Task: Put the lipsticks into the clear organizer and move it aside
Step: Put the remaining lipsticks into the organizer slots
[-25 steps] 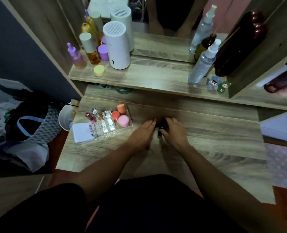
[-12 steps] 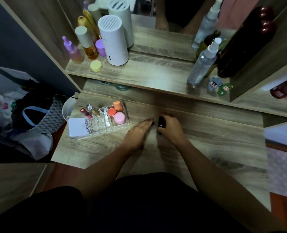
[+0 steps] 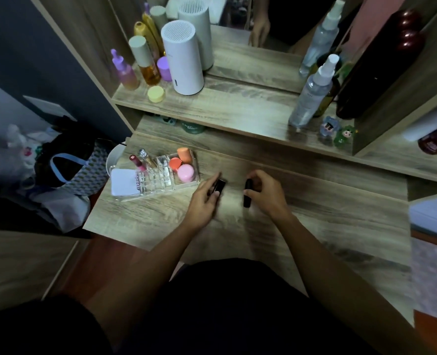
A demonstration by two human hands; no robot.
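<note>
A clear organizer (image 3: 158,187) sits at the left of the wooden desk (image 3: 327,216), holding a pink lip gloss (image 3: 137,162), a silver-capped tube (image 3: 145,157), orange and pink sponges (image 3: 183,166) and a white pad (image 3: 124,181). My left hand (image 3: 203,201) grips a black lipstick (image 3: 219,186) just right of the organizer. My right hand (image 3: 266,194) holds a second black lipstick (image 3: 247,193) upright above the desk, a short gap from the left one.
The raised shelf (image 3: 238,103) carries a white cylinder (image 3: 183,57), several bottles (image 3: 145,62), a yellow jar (image 3: 156,94) and spray bottles (image 3: 312,90). A mirror stands behind. Bags (image 3: 66,170) lie left of the desk; small figurines (image 3: 336,131) stand at right.
My hands were together over one dark cluster; they have drawn apart, each now with a black lipstick, the left shifting toward the organizer.
</note>
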